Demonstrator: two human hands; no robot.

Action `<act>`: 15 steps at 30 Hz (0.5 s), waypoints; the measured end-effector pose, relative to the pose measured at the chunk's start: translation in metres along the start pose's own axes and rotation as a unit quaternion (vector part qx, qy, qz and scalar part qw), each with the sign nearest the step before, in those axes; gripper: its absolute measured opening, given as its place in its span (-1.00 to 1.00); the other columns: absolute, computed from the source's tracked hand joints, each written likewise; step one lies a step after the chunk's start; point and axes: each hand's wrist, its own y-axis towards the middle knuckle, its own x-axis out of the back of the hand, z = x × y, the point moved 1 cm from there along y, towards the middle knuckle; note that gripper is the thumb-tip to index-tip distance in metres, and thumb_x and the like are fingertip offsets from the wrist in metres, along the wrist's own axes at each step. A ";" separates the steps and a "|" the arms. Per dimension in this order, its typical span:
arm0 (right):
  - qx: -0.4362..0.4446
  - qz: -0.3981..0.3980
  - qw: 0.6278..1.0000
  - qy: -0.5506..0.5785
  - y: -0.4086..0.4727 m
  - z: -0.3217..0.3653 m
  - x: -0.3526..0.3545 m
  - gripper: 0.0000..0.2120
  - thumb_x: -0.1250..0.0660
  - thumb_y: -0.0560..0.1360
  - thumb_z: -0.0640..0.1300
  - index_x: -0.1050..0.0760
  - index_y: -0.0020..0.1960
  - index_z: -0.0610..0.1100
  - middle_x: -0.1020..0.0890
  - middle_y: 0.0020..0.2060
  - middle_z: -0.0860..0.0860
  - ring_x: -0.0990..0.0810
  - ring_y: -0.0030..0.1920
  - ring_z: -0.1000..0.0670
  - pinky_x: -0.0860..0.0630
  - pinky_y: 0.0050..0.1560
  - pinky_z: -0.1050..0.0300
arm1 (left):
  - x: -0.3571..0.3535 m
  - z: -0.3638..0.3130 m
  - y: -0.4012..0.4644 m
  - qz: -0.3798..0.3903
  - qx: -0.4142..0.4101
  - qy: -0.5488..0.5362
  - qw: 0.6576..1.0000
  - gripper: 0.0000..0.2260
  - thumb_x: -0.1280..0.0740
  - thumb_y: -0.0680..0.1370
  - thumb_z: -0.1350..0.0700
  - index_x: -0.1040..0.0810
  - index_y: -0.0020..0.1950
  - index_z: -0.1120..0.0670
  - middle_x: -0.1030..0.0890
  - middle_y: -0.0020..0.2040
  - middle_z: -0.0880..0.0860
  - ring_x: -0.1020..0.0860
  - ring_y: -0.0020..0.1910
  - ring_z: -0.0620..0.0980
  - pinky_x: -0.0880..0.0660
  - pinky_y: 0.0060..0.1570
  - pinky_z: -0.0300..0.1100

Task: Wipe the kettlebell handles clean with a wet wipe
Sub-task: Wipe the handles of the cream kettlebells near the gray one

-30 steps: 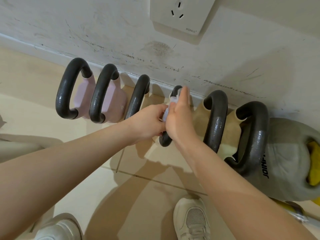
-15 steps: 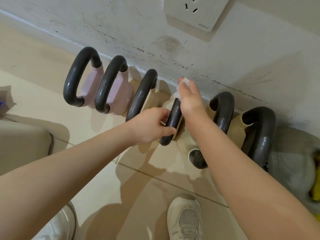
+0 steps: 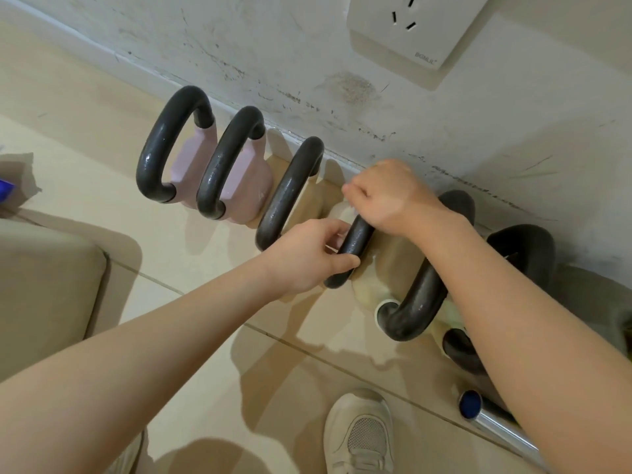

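Note:
Several kettlebells with dark handles stand in a row along the wall. My left hand (image 3: pixel 307 258) grips the lower end of the fourth handle (image 3: pixel 355 237), which belongs to a beige kettlebell. My right hand (image 3: pixel 386 196) is curled over the upper part of the same handle, close to the wall. The wet wipe is hidden under its fingers. To the left stand two pink kettlebells (image 3: pixel 191 165) and a third handle (image 3: pixel 290 193). To the right are a fifth handle (image 3: pixel 420 302) and a sixth handle (image 3: pixel 523 244).
A scuffed white wall with a socket (image 3: pixel 410 29) rises right behind the row. A beige cushion (image 3: pixel 44 285) lies at the left. My shoe (image 3: pixel 362 436) stands on the tiled floor below. A metal tube with a blue cap (image 3: pixel 470 403) lies at the lower right.
My right hand slid up the fourth handle towards the wall and now folds over it, so the wipe no longer shows. My left hand kept its grip low on the handle.

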 end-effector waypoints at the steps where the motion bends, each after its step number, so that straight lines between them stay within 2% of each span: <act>1: 0.038 0.028 0.996 -0.072 -0.005 0.007 0.001 -0.58 0.06 0.61 -0.05 -0.46 -0.27 -0.12 -0.49 -0.34 -0.03 -0.43 -0.10 -0.07 -0.27 0.22 0.03 | -0.001 0.002 -0.003 -0.008 0.004 -0.044 0.999 -0.74 -0.39 0.46 0.15 -0.51 0.13 0.10 -0.62 -0.09 0.09 -0.59 -0.08 0.07 -0.51 0.12 0.07; 2: 0.059 0.061 0.989 -0.117 -0.009 0.013 0.003 -0.58 0.10 0.61 -0.04 -0.46 -0.23 -0.07 -0.49 -0.31 -0.01 -0.39 -0.07 -0.04 -0.16 0.34 0.02 | -0.001 0.005 -0.005 -0.018 0.012 -0.090 0.996 -0.71 -0.40 0.46 0.19 -0.48 0.16 0.10 -0.60 -0.14 0.05 -0.58 -0.12 0.03 -0.52 0.11 0.02; 4: 0.065 0.118 0.978 -0.162 -0.013 0.019 0.006 -0.57 0.13 0.61 -0.03 -0.48 -0.15 -0.04 -0.50 -0.29 0.02 -0.39 -0.02 -0.02 -0.01 0.44 0.00 | 0.001 0.011 -0.005 -0.034 0.036 -0.185 0.981 -0.65 -0.35 0.48 0.27 -0.40 0.24 0.11 -0.59 -0.15 -0.02 -0.56 -0.13 -0.06 -0.52 0.04 -0.11; 6: 0.057 0.139 0.968 -0.203 -0.014 0.026 0.005 -0.65 0.09 0.61 -0.07 -0.42 -0.18 -0.06 -0.41 -0.35 0.03 -0.41 -0.02 -0.06 -0.04 0.43 -0.06 | 0.001 0.016 -0.011 -0.049 0.063 -0.291 0.953 -0.65 -0.26 0.53 0.26 -0.35 0.30 0.10 -0.59 -0.01 0.03 -0.58 -0.03 -0.04 -0.55 0.05 -0.16; 8: 0.067 0.127 0.957 -0.251 -0.020 0.040 -0.004 -0.81 -0.03 0.58 -0.09 -0.39 -0.12 -0.02 -0.39 -0.31 0.03 -0.45 0.04 -0.12 -0.15 0.34 -0.09 | 0.000 0.018 -0.022 -0.060 0.081 -0.366 0.925 -0.74 -0.21 0.57 0.15 -0.41 0.26 0.09 -0.57 0.01 0.05 -0.57 -0.01 -0.02 -0.56 0.03 -0.17; 10: 0.091 0.104 0.945 -0.296 -0.033 0.060 -0.026 -0.80 -0.09 0.56 -0.08 -0.47 0.06 -0.02 -0.54 -0.10 0.00 -0.46 0.13 -0.14 -0.21 0.24 -0.06 | -0.003 0.022 -0.024 -0.063 0.077 -0.371 0.923 -0.83 -0.13 0.61 0.02 -0.48 0.08 0.01 -0.54 -0.06 -0.01 -0.54 -0.04 -0.06 -0.52 0.04 -0.19; 12: 0.112 0.084 0.921 -0.362 -0.048 0.072 -0.046 -0.73 -0.06 0.57 -0.12 -0.48 0.14 -0.06 -0.58 0.04 -0.01 -0.45 0.14 -0.14 -0.23 0.18 -0.03 | 0.001 0.046 -0.033 -0.072 0.045 -0.318 0.944 -0.83 -0.15 0.58 -0.08 -0.49 -0.10 -0.09 -0.53 -0.07 -0.11 -0.52 0.05 -0.10 -0.44 0.10 -0.20; 14: 0.097 0.066 0.906 -0.406 -0.055 0.072 -0.053 -0.70 -0.02 0.58 -0.14 -0.46 0.19 -0.13 -0.57 0.07 -0.06 -0.44 0.14 -0.16 -0.22 0.23 -0.04 | 0.010 0.079 -0.025 -0.117 0.063 -0.248 0.960 -0.84 -0.19 0.54 -0.10 -0.50 -0.06 -0.08 -0.54 0.07 -0.13 -0.48 0.25 -0.07 -0.35 0.17 -0.19; 15: 0.075 0.049 0.907 -0.412 -0.055 0.071 -0.053 -0.67 -0.01 0.59 -0.14 -0.43 0.23 -0.19 -0.55 0.09 -0.11 -0.42 0.17 -0.20 -0.19 0.30 -0.08 | 0.011 0.073 -0.030 -0.099 0.047 -0.235 0.966 -0.75 -0.18 0.51 -0.17 -0.51 0.04 -0.08 -0.56 0.15 -0.12 -0.48 0.26 -0.12 -0.35 0.21 -0.22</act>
